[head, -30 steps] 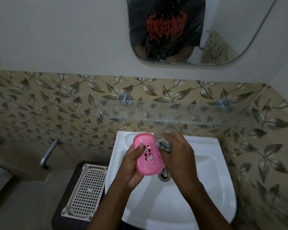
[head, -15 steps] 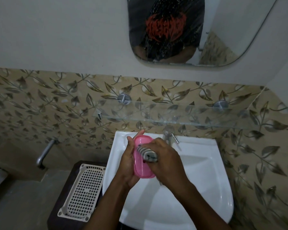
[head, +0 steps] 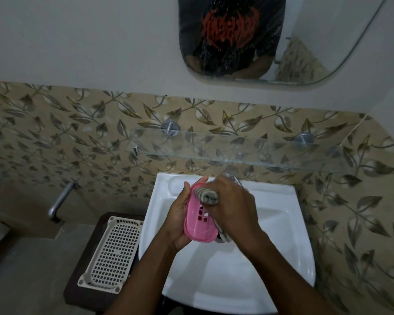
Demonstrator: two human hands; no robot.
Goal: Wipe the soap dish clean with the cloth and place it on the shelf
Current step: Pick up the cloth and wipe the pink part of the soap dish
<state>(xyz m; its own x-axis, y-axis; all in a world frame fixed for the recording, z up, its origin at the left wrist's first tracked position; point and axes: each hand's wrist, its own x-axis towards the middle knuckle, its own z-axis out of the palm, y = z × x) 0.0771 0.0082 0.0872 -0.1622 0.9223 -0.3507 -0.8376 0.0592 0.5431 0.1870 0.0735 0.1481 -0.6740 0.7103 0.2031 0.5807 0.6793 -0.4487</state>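
Observation:
Over the white sink (head: 271, 223), my left hand (head: 176, 221) grips a pink slotted soap dish (head: 197, 226) by its left side, tilted up on edge. My right hand (head: 232, 205) is closed on a striped grey cloth (head: 208, 196) and presses it against the upper part of the dish. More of the cloth hangs under my right palm. The glass shelf (head: 248, 153) is fixed to the tiled wall just above the sink, with nothing on it.
A white perforated tray (head: 112, 253) lies on a dark stand left of the sink. A metal tap (head: 59, 201) sticks out of the wall at the left. The sink faucet (head: 231, 172) is behind my hands. A mirror (head: 282, 53) hangs above.
My right hand has slid the cloth from the dish's right edge onto its face, then up to its top part. My left hand has turned the dish more on edge.

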